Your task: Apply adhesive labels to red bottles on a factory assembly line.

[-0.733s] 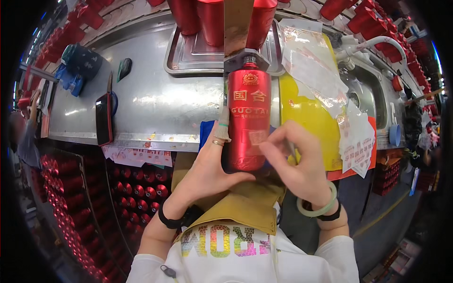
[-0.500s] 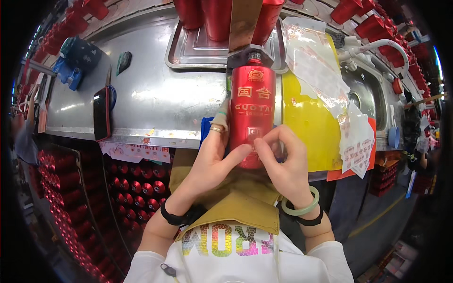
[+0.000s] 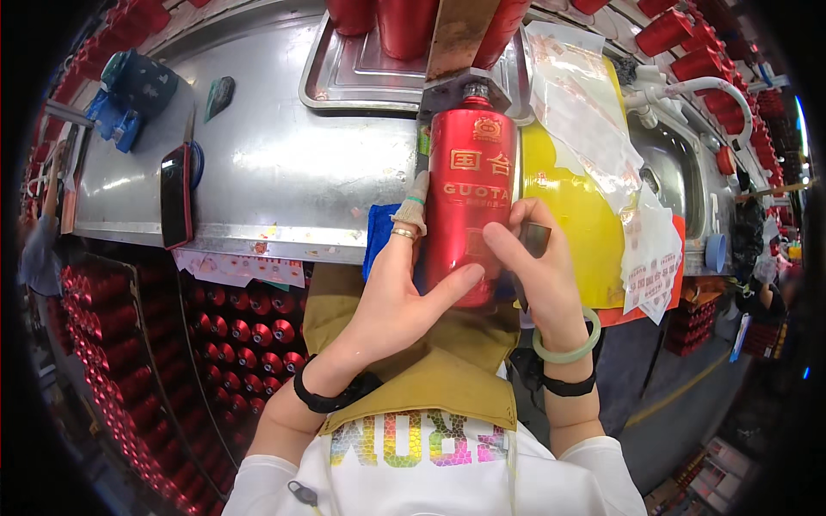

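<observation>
I find a red bottle (image 3: 469,206) at the centre of the frame, held upright with its neck toward the top edge and its base over an olive-brown apron (image 3: 413,378). The left hand (image 3: 391,292) wraps the bottle's left flank, thumb laid across the lower front and a cloth-covered finger along the side; I judge this grip is there to keep the body from turning. The right hand (image 3: 538,275) closes on the right flank, its fingers pinching a small dark object (image 3: 533,239) against the glass (what it is I cannot make out). Both hands are thus clasped on the bottle, neither slack. The bottle's cap end sits just under a rusty brown bracket (image 3: 456,39) at top centre, which suggests it is lined up with that fixture; contact there I cannot confirm. Behind it, a steel tray (image 3: 344,82) carries further red bottles at the top of the frame. A stack of yellow sheets (image 3: 576,206) lies right of centre, with clear printed wrappers on top, within the right hand's reach. A dark phone (image 3: 175,206) lies at left on the steel worktop (image 3: 284,163). Crates of red caps (image 3: 241,335) fill the lower left.
</observation>
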Demonstrator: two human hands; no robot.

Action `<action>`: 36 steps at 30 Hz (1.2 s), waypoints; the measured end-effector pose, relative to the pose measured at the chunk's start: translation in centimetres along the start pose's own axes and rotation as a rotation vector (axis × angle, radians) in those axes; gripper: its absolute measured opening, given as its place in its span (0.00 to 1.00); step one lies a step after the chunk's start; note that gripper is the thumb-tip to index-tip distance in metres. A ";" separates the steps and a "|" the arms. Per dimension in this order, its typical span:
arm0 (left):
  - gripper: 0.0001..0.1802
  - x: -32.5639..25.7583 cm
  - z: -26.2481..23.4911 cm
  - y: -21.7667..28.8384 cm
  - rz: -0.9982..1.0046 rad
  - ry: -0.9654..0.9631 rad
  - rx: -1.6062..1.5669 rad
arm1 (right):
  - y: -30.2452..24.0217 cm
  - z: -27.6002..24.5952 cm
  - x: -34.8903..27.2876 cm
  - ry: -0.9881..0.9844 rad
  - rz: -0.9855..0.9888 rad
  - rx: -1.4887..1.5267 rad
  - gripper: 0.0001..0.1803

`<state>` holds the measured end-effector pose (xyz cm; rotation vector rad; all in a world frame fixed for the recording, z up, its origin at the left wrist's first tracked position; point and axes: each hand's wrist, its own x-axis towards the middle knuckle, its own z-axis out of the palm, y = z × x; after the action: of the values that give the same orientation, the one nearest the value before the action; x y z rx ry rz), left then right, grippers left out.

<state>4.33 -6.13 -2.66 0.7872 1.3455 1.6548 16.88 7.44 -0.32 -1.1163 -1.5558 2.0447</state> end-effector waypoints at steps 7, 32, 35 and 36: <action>0.53 0.1 0.1 -0.4 0.018 0.021 -0.038 | -0.6 0.2 0.1 0.000 0.033 0.025 0.18; 0.50 0.6 1.3 0.2 -0.017 0.099 -0.040 | 0.4 0.1 0.1 -0.021 -0.094 -0.024 0.17; 0.51 0.6 1.3 0.2 -0.021 0.101 -0.045 | 0.5 0.1 0.2 -0.005 -0.128 -0.074 0.18; 0.51 0.6 1.3 0.2 -0.028 0.102 -0.059 | 0.5 0.1 0.3 0.008 -0.154 -0.151 0.19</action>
<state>5.12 -5.02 -2.18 0.6541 1.3655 1.7247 16.74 7.39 -0.92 -1.0199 -1.7586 1.8468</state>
